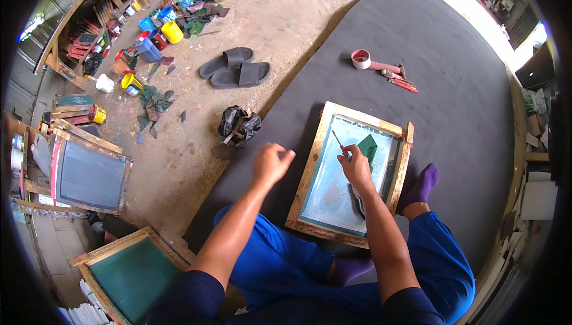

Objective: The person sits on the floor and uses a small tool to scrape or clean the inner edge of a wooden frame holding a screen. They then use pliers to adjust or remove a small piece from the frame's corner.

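A wooden screen-printing frame [310, 173] with pale blue mesh lies on the dark mat in front of me, between my legs. Over its mesh, my right hand [357, 167] is closed around a slim tool [339, 141], with a thin shaft and some red near the fingers; it looks like a screwdriver. A folded dark green piece [368, 146] rests beside those fingers, and a dark object on the mesh is partly covered by my right wrist. My left hand [273, 163] is held off the frame's left side, fingers curled in; whatever they hold, if anything, is hidden.
Beyond the frame are a tape roll [360, 59], a hammer [387, 67] and red-handled tools [403, 83]. A black plastic bag [238, 127] sits by the mat's left edge, near dark sandals [241, 73]. More screen frames [92, 176] and paint cans [172, 32] stand left.
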`<state>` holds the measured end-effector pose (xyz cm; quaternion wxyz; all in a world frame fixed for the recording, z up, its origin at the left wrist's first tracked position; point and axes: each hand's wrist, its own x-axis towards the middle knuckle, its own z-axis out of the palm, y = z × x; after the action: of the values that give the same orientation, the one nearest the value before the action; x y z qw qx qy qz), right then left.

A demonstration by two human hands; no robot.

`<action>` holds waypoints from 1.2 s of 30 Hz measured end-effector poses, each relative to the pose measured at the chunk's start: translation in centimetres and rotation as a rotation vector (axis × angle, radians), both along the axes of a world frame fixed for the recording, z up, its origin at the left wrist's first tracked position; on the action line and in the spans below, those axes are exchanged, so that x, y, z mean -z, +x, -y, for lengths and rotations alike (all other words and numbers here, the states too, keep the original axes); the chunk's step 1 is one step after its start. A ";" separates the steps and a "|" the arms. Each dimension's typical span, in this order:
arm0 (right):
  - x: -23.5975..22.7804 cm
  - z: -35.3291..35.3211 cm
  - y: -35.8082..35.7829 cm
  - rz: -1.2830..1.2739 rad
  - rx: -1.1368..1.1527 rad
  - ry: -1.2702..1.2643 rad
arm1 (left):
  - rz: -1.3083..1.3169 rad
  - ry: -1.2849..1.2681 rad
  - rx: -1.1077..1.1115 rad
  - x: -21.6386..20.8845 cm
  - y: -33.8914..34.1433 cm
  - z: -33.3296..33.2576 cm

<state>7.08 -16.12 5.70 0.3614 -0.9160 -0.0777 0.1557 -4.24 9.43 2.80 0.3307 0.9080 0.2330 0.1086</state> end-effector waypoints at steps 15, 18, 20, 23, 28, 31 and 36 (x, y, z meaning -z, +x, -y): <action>0.0 -0.9 2.7 -0.069 -0.069 -0.061 | -0.172 -0.077 0.305 3.7 1.4 5.3; -0.4 -1.6 3.3 -0.085 -0.098 -0.046 | -0.157 -0.027 0.327 3.5 1.6 3.0; 0.0 -2.1 3.8 -0.072 -0.108 -0.019 | -0.152 -0.038 0.346 3.6 1.6 2.2; 0.9 -2.4 3.8 -0.014 -0.121 0.000 | -0.161 -0.045 0.353 3.2 1.5 1.8; 0.6 -3.2 3.6 -0.013 -0.116 -0.046 | -0.202 0.000 0.284 2.7 1.5 2.5; 0.2 -3.4 3.0 0.026 -0.102 -0.068 | -0.152 0.035 0.252 3.2 1.5 3.2; -1.4 -4.8 1.5 0.058 -0.064 -0.120 | -0.192 -0.006 0.280 4.3 2.2 2.8</action>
<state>8.58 -11.34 7.15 0.2982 -0.9372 -0.1079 0.1451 -2.00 6.59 -1.47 0.3214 0.9369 0.1351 -0.0262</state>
